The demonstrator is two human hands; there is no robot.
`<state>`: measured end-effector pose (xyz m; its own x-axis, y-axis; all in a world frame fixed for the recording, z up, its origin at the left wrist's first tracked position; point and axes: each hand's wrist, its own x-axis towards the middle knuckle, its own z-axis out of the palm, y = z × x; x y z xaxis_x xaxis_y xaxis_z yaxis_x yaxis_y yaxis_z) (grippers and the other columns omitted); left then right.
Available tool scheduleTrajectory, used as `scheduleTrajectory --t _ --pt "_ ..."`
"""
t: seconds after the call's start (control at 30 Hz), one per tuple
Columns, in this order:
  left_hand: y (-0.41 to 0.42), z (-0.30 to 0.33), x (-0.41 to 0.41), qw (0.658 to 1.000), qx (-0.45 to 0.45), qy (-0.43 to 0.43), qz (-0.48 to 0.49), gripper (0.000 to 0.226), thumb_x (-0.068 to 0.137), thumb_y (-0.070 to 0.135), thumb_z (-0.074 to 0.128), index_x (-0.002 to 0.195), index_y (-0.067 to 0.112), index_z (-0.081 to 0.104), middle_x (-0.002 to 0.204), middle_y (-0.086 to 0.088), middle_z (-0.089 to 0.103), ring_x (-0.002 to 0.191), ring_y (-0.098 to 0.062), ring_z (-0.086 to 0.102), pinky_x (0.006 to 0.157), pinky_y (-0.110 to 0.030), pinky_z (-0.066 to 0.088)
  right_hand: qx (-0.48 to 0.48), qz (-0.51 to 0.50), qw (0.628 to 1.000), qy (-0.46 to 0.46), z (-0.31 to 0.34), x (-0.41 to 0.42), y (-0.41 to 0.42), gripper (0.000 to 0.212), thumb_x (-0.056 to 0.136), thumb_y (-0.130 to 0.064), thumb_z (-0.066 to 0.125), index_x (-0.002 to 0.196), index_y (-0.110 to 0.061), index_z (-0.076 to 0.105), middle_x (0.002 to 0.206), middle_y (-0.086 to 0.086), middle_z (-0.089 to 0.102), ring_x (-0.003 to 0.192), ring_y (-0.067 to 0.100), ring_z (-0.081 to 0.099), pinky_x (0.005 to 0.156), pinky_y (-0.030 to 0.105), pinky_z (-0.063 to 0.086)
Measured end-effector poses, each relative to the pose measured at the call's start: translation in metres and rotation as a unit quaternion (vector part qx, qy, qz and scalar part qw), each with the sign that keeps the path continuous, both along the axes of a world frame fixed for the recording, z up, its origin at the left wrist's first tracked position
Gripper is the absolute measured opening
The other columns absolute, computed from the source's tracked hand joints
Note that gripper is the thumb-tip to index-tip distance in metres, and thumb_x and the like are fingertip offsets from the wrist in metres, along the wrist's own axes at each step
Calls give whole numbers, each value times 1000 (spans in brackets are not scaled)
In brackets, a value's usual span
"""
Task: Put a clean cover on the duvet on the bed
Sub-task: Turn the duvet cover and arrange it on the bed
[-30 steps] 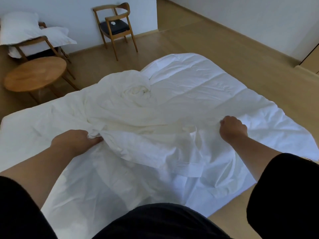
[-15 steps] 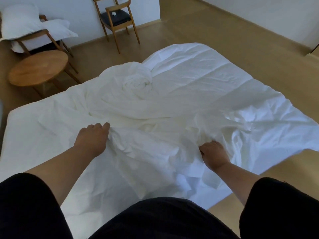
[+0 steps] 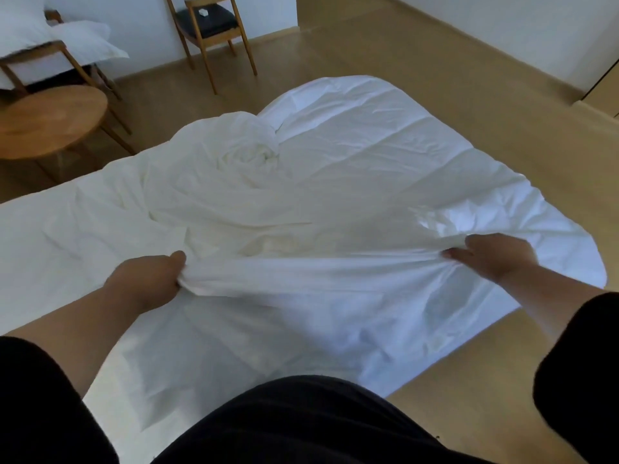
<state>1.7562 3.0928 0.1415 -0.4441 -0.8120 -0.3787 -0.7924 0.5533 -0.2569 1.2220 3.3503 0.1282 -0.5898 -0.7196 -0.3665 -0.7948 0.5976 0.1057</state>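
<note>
The fingertips of both hands (image 3: 147,279) are buried in folds of the cover (image 3: 318,272).

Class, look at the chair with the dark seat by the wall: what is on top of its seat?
A small white object lies on the chair's dark seat; it is too small to identify. The chair's top is cropped.

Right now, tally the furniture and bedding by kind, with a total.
Wooden chairs: 2, the dark-seated chair and the chair holding pillows
Round wooden table: 1
Pillows: 2
Bed: 1
White cover held by the left hand and right hand: 1
Total: 7
</note>
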Motion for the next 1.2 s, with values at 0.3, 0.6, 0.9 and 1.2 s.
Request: scheduleTrajectory --t 0.3,0.6,0.9,1.2 --pt "12 22 -46 990 110 53 66 48 90 64 54 112 22 60 127 -2 62 117 -23 57 92 -34 45 -140 167 975 -40 -7 123 -93 70 87 -65 46 143 -23 47 139 7 55 127 29 53 108 44 38" --pt "45 45 -43 955 179 209 112 44 86 65 61 90 22 51 98 4 56 93 -19 53 75 -32 37 -189 298 913 -205 -4 319 -116 38 97 -17 45 133 -14 52 122 6 62 112 30 58 87 38 46" --pt "86 32 34 920 197 337 41 17 87 31 66 93 25 51 90 10 58 85 -16 55 69 -28 41 -136 316 882 -321 14 407 -118 45 87 -25 63 129 -18 48 112 -5 62 102 20 61 82 34 48" --pt "77 -43 196 889 224 351 192 110 72 50 83 157 33 15 163 6 22 148 -20 22 118 -37 26 -122 213 896 -370 68 385 -82 43 82 1 67 87 -41 71 83 -14 72 74 10 67 65 27 51"
